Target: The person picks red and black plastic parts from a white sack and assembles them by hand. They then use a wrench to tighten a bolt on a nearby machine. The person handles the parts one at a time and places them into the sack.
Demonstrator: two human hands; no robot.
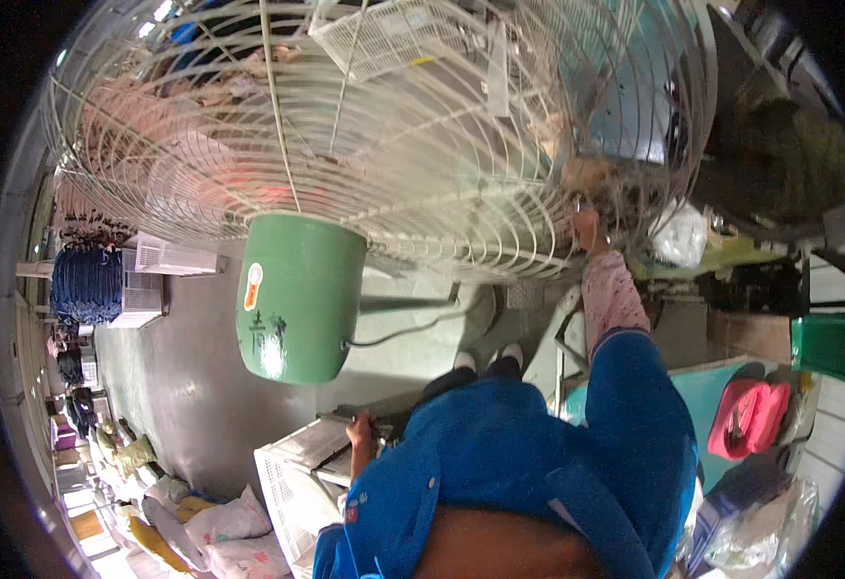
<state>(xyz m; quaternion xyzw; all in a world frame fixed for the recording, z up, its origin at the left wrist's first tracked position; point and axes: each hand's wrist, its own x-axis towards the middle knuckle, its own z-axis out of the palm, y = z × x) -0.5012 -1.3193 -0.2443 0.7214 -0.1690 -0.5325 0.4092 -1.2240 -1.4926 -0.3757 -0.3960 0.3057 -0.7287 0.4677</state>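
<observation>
A large standing fan with a pale wire guard (461, 232) and a green motor housing (302, 299) fills the upper part of the head view. My right hand (588, 230) reaches forward to the lower right of this guard, its fingers closed on the wires. Down at my left side, my left hand (360, 431) is closed beside a grey board-like top (316, 446) on a white plastic crate (292, 497). What its fingers hold, if anything, is too small to make out. A dark cable runs from the motor housing.
Dark blue garments (87, 285) hang at the left near stacked white crates (141, 285). Full sacks (239, 540) lie at the lower left. On the right are a pink item (749, 417), a green bin (831, 349) and clear plastic bags (765, 531). My feet (488, 359) stand below the fan.
</observation>
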